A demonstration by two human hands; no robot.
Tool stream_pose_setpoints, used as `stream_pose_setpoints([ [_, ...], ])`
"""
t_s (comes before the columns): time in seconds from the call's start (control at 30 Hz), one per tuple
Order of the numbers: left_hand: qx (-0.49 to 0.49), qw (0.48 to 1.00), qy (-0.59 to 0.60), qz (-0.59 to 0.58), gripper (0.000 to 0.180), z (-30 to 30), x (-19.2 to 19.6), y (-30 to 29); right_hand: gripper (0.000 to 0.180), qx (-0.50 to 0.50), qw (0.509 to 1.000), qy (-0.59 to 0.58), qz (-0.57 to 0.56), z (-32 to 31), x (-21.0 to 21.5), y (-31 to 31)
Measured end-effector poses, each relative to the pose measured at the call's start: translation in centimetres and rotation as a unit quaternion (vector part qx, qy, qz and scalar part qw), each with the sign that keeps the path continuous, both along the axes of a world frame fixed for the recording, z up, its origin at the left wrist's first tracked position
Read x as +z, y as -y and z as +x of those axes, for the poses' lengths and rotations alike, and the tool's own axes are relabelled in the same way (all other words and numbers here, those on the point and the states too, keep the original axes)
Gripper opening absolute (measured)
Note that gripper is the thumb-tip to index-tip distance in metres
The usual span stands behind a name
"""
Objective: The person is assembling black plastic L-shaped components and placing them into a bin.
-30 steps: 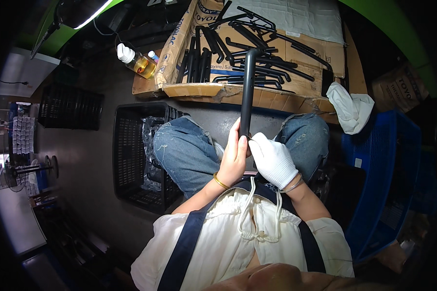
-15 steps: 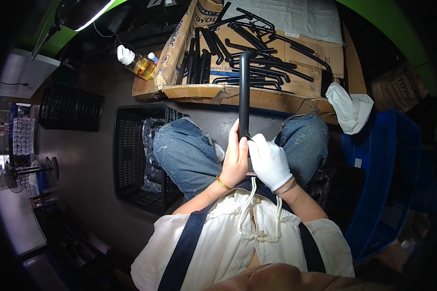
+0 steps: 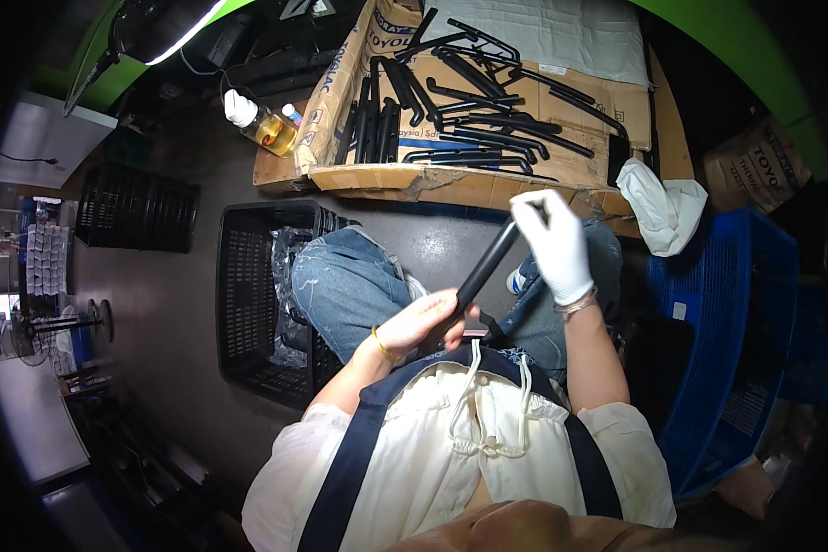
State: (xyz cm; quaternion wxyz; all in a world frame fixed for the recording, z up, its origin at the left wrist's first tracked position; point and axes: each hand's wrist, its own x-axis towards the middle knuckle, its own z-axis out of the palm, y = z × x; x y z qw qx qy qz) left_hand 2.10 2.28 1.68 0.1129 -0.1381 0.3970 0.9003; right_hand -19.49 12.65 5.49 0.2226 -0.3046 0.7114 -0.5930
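A long black bar [image 3: 489,263] slants up to the right in front of my lap. My left hand [image 3: 423,322], bare with a yellow bangle at the wrist, is closed round its lower part. At the upper end is my right hand [image 3: 555,247] in a white glove. Its fingers are curled on that end and cover most of it. Beyond them, a cut-open cardboard box [image 3: 515,187] holds a pile of black bars [image 3: 488,129], several with bent ends.
A black plastic crate [image 3: 248,304] with dark plastic film inside stands at my left. Blue crates [image 3: 713,322] are at my right. A white cloth [image 3: 662,210] hangs by the box's right corner. A spray bottle [image 3: 271,132] stands left of the box.
The bar has gone from upright to slanting, its far end lower and nearer me. My right hand has moved from the near end up to the far end; my left hand has shifted nearer me.
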Motion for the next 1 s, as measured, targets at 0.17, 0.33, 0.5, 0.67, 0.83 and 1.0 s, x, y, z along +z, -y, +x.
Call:
stream_pose_setpoints([
  [0.17, 0.135, 0.971, -0.021, -0.194, 0.033, -2.5, -0.7, 1.0, 0.018, 0.180, 0.978, 0.090, 0.048, 4.9, -2.1, 0.9],
  [0.33, 0.158, 0.978, 0.007, -0.137, 0.033, -2.4, -0.6, 1.6, 0.022, 0.119, 0.978, 0.116, 0.128, 4.5, -2.2, -1.1],
  [0.5, 0.165, 0.983, -0.005, -0.085, 0.035, -2.4, -0.1, 1.4, 0.020, 0.127, 0.980, -0.130, 0.085, 5.1, 0.3, -2.1],
  [0.67, 0.142, 0.983, -0.021, -0.113, 0.026, -2.6, 0.9, 1.5, 0.017, 0.166, 0.953, -0.226, 0.119, 5.0, 2.2, -1.5],
  [0.83, 0.136, 0.980, 0.008, -0.142, 0.021, -2.6, 1.3, 1.4, 0.013, 0.176, 0.936, -0.272, 0.138, 4.9, 2.7, -1.0],
  [1.0, 0.138, 0.976, 0.021, -0.169, 0.019, -2.6, 1.4, 1.4, 0.013, 0.191, 0.936, -0.238, 0.178, 4.7, 3.1, -1.0],
])
